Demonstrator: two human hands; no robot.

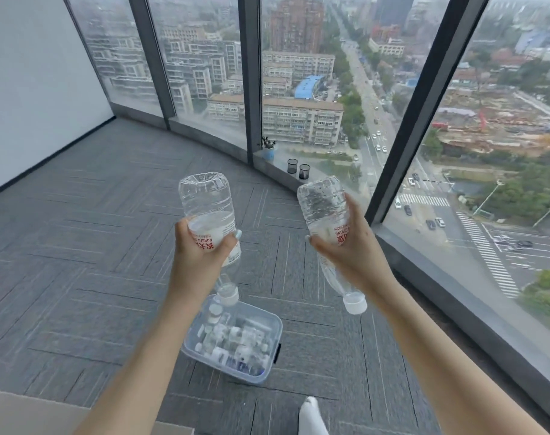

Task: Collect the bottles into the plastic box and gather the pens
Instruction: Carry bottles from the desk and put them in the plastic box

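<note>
My left hand (201,249) grips a clear water bottle (208,202) upside down, its white cap pointing down toward the floor. A second clear bottle (325,205), also inverted with a white cap, is held in my right hand (349,249). Both bottles hang in the air above the grey carpet. Below them on the floor stands a clear plastic box (269,368) that holds several small bottles. The left bottle's cap hovers just over the box's far edge. No pens are visible.
Two dark mesh pen cups (298,168) and a small potted plant (268,149) stand on the window ledge. Floor-to-ceiling windows curve along the right. A white-socked foot (311,416) shows at the bottom, and a pale surface edge (32,412) at the lower left.
</note>
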